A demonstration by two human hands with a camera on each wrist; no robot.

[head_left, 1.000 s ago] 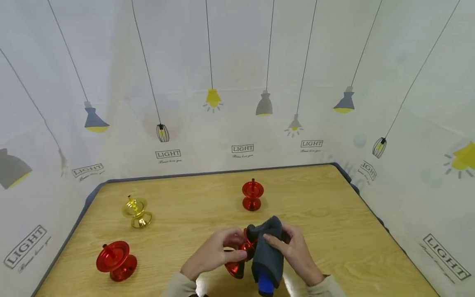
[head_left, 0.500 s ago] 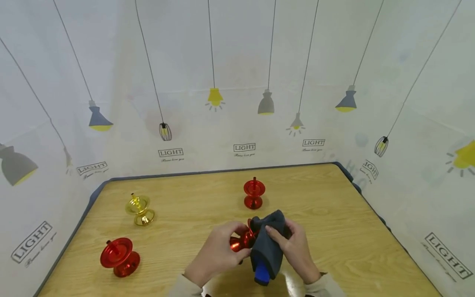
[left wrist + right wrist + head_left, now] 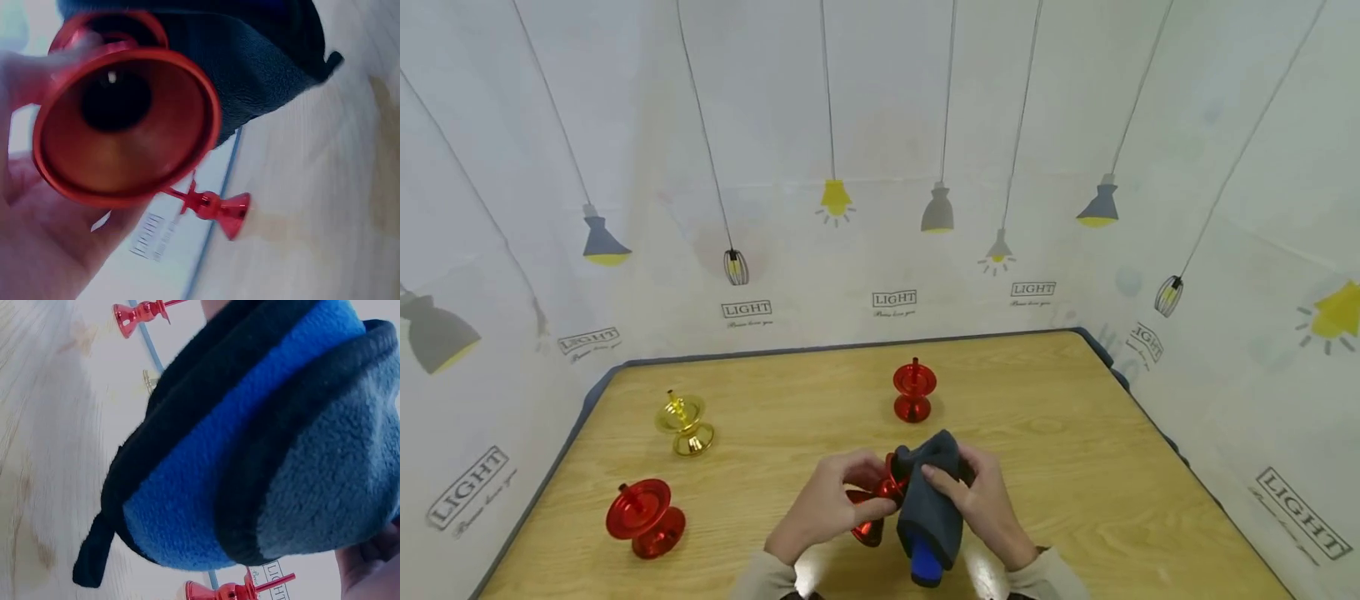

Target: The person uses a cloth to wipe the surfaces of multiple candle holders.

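My left hand (image 3: 823, 504) grips a shiny red candle holder (image 3: 868, 532) by its stem and flared base, tilted over the table. In the left wrist view the hollow underside of its base (image 3: 131, 169) faces the camera. On the other side, my right hand (image 3: 992, 504) grips a folded grey-blue cloth (image 3: 931, 508), thumb on top, pressed against the holder's dish end. The cloth hides most of that dish and its spike. Its bright blue side and dark edging (image 3: 187, 487) fill much of the right wrist view.
A red candle holder (image 3: 913, 392) stands beyond my hands. To the left are a gold candle holder (image 3: 688, 425) and another red one (image 3: 647, 518). All stand on the wood-grain table (image 3: 1075, 442), with a lamp-printed white curtain (image 3: 797, 250) along its back and sides.
The red candle holder turns in my left hand: its base swings toward the left hand and then back down. The cloth shifts slightly with the right hand. The standing holders stay put.
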